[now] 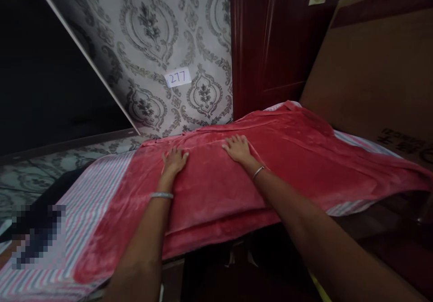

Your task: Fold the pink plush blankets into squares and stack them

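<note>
A red plush garment or cloth (216, 171) lies spread over a striped sheet (94, 189); its exact kind I cannot tell. Palm down on its left part rests my left hand (174, 160), fingers apart. My right hand (237, 148) presses flat on the same red fabric, further right and a little higher, with its fingers spread. Neither hand grips anything. A folded layer shows along the near edge, and wrinkles run along the far edge and the right side.
Patterned wallpaper with a paper label (178, 77) reading 277 rises behind the fabric. A large dark screen (54, 76) stands at left. On the right are a dark red door (267, 44) and a big cardboard box (379, 72). A blurred-out patch covers the lower left.
</note>
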Motion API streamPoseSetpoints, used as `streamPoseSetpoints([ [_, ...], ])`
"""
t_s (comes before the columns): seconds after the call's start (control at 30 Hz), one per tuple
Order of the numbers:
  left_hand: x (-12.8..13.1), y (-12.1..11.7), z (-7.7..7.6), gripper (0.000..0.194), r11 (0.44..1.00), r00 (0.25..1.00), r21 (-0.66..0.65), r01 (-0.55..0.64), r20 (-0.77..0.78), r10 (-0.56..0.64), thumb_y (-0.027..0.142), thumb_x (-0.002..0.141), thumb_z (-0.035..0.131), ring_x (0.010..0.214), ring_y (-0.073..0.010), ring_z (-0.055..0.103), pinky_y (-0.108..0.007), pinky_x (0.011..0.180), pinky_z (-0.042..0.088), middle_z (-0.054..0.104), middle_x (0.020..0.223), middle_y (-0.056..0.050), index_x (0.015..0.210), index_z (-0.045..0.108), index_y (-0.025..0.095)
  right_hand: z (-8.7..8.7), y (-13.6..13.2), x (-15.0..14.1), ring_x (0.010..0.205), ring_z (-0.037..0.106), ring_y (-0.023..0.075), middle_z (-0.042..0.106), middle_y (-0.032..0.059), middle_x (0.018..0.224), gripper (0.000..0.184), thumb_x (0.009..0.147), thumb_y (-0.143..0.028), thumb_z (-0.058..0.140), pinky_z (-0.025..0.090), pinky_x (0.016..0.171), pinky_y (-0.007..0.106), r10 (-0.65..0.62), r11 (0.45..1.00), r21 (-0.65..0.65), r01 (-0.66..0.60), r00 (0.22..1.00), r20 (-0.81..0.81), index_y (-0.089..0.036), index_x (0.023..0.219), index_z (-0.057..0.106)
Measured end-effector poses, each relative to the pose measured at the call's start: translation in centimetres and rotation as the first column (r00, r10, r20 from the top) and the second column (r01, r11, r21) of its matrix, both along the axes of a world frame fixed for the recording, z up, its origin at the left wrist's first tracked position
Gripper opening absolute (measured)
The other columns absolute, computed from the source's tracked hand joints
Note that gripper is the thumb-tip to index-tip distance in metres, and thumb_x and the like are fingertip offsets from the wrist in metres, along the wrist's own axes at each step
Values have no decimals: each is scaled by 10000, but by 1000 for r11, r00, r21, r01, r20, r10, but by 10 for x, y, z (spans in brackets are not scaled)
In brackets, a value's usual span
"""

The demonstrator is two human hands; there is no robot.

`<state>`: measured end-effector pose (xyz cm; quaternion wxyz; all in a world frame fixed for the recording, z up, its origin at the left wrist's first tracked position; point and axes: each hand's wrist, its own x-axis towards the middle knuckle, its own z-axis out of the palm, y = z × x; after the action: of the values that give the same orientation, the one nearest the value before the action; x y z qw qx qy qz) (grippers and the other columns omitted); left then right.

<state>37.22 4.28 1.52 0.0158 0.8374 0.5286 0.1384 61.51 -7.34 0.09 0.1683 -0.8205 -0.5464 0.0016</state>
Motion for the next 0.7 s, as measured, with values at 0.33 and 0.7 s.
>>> streamPoseSetpoints([
  [0.33, -14, 16, -47, 642, 996, 999, -88, 25, -44, -29, 501, 1038, 280, 1454, -329, 456, -515, 1136, 443, 527, 1540, -193, 1528, 469, 131, -46, 2, 29, 1429, 457, 287, 550, 116, 1538, 522, 1090, -460, 310, 282, 1209, 495, 11, 995, 95, -13, 1000, 21, -197, 1441, 594],
  [0.7, -10, 9, -40, 630, 996, 1000, -94, -7, -30, 4, 477, 1040, 296, 1510, -323, 388, -536, 1182, 398, 483, 1584, -182, 1545, 451, 132, -39, -2, 23, 1454, 434, 284, 532, 130, 1553, 526, 1091, -428, 313, 273, 1215, 497, -4, 997, 72, 1, 999, 36, -177, 1487, 552],
])
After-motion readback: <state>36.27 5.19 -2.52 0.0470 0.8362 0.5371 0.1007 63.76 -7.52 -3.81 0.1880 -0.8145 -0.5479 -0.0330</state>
